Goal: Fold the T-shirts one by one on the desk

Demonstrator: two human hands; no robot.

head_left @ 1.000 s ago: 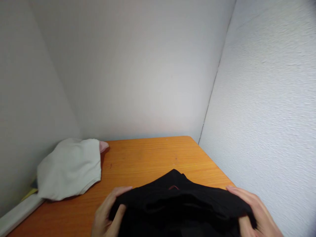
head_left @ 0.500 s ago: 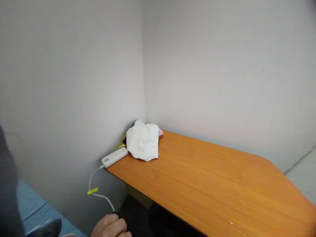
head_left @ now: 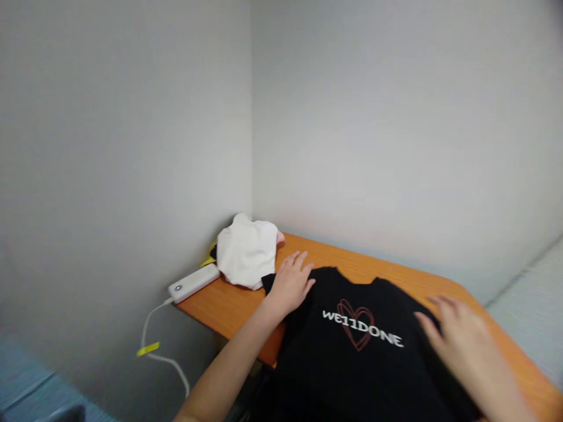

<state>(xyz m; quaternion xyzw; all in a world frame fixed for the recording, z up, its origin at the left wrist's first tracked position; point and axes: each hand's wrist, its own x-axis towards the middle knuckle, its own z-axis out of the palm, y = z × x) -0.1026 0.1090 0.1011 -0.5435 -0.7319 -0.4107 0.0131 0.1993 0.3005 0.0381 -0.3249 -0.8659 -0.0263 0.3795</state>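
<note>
A black T-shirt [head_left: 352,357] with white lettering and a red heart outline lies spread on the orange wooden table [head_left: 224,302], its lower part hanging over the near edge. My left hand [head_left: 290,284] rests flat on the shirt's left shoulder, fingers stretched out. Over the shirt's right side lies my right hand [head_left: 461,346], open with fingers apart and a little blurred.
A white folded garment [head_left: 246,252] sits in the table's far left corner, with something pink and something yellow peeking from under it. A white power bank [head_left: 193,282] lies at the table's left edge, its white cable [head_left: 160,346] with a yellow tag hanging down. Grey walls close in on the left and back.
Half a second ago the table was bare and only one closed hand showed low down. Now the black shirt lies spread on it with both hands flat on top.
</note>
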